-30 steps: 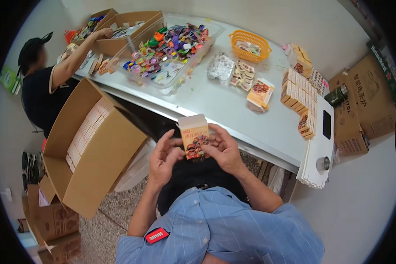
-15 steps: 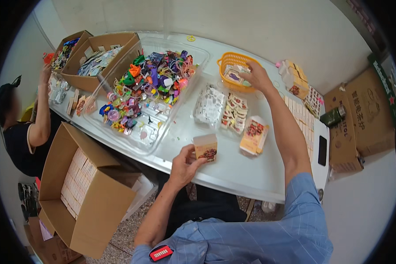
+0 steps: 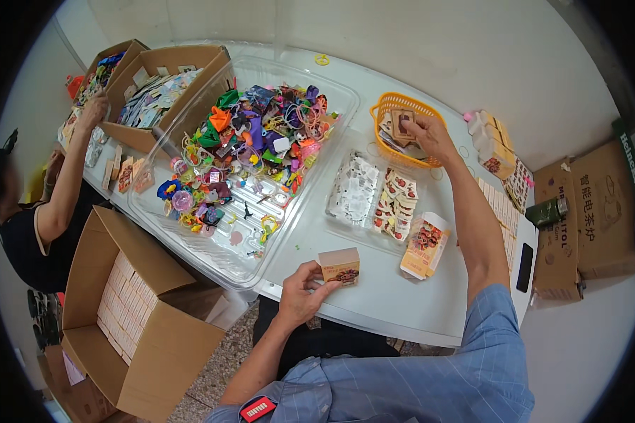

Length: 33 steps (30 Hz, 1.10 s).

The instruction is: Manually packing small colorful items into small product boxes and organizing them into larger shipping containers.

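Note:
My left hand (image 3: 305, 292) pinches a small yellow-orange printed carton (image 3: 341, 270) by its left side, near the table's front edge. Over the yellow plastic basket (image 3: 430, 111), my right hand (image 3: 430, 135) grips a brown card (image 3: 402, 125) between thumb and fingers. More cards (image 3: 395, 141) lie in that basket beneath it. Between my arms are a clear bag of small white packets (image 3: 354, 187) and a stack of red-and-cream packets (image 3: 396, 204). To the right of these lies another orange carton (image 3: 425, 245).
A clear plastic bin (image 3: 261, 243) of small mixed toys fills the table's left half. Beyond it stands a cardboard box of cards (image 3: 141, 139), where another person (image 3: 53, 201) reaches in. A large open cardboard box (image 3: 162, 352) holds packed cartons. A phone (image 3: 524, 268) lies at the right edge.
My right hand has taken hold of a brown card at the basket. The carton in my left hand has turned slightly. The other person's raised arm has come down toward the boxes.

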Each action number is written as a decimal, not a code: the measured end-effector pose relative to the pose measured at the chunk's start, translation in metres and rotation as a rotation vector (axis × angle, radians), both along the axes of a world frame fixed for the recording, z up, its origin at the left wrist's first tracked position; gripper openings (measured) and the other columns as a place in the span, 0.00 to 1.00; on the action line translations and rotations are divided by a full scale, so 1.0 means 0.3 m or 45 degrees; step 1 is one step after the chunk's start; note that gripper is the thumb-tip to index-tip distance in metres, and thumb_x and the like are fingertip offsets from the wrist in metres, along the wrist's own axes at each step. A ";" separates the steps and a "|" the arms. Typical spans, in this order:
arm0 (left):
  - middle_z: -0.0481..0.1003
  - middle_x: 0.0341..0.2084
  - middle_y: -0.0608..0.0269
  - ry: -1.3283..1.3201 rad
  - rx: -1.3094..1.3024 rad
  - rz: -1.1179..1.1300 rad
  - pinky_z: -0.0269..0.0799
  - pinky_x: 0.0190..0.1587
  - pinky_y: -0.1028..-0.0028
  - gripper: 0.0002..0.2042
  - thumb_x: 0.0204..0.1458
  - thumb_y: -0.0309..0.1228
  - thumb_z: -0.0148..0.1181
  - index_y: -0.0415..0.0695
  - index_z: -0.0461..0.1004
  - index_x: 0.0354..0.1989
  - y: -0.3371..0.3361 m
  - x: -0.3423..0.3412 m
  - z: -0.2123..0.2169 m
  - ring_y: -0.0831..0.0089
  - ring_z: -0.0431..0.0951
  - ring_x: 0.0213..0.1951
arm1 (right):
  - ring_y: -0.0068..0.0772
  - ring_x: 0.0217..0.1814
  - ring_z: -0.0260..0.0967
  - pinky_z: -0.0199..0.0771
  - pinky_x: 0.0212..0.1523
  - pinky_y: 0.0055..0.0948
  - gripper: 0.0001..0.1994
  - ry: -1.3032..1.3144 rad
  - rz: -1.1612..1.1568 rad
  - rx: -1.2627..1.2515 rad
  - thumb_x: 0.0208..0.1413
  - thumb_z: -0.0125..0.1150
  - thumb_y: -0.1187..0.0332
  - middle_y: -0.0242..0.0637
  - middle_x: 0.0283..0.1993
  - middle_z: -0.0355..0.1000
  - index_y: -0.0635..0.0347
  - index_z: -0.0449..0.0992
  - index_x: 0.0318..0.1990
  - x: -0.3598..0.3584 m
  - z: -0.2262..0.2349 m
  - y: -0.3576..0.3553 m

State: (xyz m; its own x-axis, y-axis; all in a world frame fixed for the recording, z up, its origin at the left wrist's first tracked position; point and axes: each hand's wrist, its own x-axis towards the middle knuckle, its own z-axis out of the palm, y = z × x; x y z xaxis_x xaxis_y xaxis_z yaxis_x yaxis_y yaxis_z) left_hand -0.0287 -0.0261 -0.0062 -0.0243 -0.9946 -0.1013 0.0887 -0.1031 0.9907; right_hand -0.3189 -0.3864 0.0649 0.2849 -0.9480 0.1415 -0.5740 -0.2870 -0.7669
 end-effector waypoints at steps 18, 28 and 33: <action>0.82 0.44 0.56 0.184 -0.033 -0.065 0.78 0.51 0.73 0.21 0.52 0.22 0.70 0.33 0.75 0.55 -0.022 -0.003 0.002 0.74 0.81 0.44 | 0.24 0.40 0.76 0.77 0.41 0.25 0.20 -0.539 0.259 -0.233 0.60 0.60 0.81 0.36 0.41 0.77 0.61 0.72 0.60 0.238 0.089 0.892; 0.82 0.42 0.58 0.029 -0.101 -0.097 0.78 0.46 0.75 0.22 0.51 0.23 0.72 0.35 0.76 0.55 -0.013 0.003 -0.027 0.76 0.81 0.42 | 0.34 0.44 0.76 0.76 0.47 0.29 0.13 -0.159 0.472 -0.296 0.53 0.65 0.82 0.40 0.43 0.79 0.60 0.83 0.45 0.216 0.074 0.906; 0.82 0.42 0.58 0.051 -0.077 -0.069 0.78 0.44 0.77 0.21 0.51 0.23 0.72 0.36 0.76 0.54 -0.009 0.007 -0.032 0.76 0.81 0.41 | 0.36 0.46 0.75 0.75 0.48 0.30 0.09 -0.150 0.150 -0.510 0.56 0.64 0.76 0.41 0.46 0.77 0.60 0.82 0.44 0.163 0.092 0.884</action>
State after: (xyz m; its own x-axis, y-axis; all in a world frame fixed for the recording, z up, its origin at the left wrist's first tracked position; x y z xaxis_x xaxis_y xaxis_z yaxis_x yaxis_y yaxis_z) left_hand -0.0264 -0.0287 -0.0157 -0.0811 -0.9960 -0.0388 0.1242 -0.0487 0.9911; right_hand -0.2701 -0.1212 0.0924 0.3476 -0.7737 0.5297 -0.4350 -0.6335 -0.6399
